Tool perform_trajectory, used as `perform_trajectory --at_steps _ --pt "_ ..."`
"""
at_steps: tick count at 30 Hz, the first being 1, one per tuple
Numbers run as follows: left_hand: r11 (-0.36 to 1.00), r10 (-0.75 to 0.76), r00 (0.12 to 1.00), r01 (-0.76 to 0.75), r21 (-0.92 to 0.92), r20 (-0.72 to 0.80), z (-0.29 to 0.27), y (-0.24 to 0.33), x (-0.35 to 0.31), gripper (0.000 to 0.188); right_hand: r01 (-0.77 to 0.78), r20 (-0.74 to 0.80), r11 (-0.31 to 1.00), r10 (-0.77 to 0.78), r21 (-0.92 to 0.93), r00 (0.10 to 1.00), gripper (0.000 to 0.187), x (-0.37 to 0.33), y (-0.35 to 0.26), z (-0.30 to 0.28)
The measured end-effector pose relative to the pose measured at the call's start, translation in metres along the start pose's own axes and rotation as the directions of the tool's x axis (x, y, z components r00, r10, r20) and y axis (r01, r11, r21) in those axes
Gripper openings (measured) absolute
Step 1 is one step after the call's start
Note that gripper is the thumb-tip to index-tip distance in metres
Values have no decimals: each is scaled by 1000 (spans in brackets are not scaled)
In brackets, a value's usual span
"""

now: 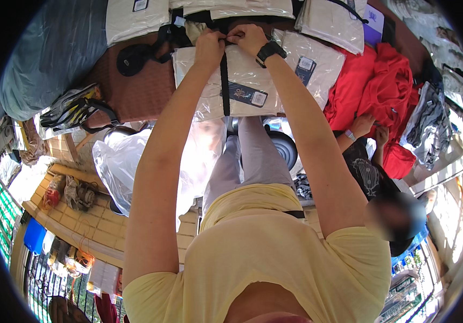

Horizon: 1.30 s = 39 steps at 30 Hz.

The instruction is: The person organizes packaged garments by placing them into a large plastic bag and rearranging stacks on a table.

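My left hand (210, 49) and my right hand (248, 41) meet at the far edge of a plastic-wrapped bundle of cream fabric (250, 75). Fingers of both hands are pinched together on a thin black ribbon (224, 86), which runs down over the front of the bundle. Whether the ribbon is knotted between the fingertips is too small to tell. A dark tag (246, 94) with a white label lies on the bundle beside the ribbon. Round my right wrist is a black watch (270, 52). Another cream packet (309, 62) lies against the bundle's right side.
More wrapped cream packets (136, 20) line the back of the brown table (140, 89). A black ribbon roll (130, 60) lies to the left. On the right, a person's hand (361, 125) handles red cloth (368, 81). Clear plastic sheeting (134, 161) hangs below the table's edge.
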<state>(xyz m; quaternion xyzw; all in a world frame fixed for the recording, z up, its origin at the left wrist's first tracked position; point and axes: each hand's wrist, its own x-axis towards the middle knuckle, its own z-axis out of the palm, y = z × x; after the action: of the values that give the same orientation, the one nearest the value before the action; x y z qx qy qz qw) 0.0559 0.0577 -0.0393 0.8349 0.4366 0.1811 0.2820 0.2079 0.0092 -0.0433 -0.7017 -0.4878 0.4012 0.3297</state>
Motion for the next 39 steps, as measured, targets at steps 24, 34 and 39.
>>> perform_trajectory --at_steps 24,34,39 --pt "791 -61 818 389 -471 572 -22 -31 13 40 40 107 960 -10 -278 994 18 7 -2 10" --pt "855 -155 921 306 -419 356 -18 -11 3 29 81 102 951 -52 -300 993 19 8 -2 6" --pt "873 -174 938 288 -395 301 -16 -11 0 26 70 116 954 -37 -290 993 19 8 -4 9"
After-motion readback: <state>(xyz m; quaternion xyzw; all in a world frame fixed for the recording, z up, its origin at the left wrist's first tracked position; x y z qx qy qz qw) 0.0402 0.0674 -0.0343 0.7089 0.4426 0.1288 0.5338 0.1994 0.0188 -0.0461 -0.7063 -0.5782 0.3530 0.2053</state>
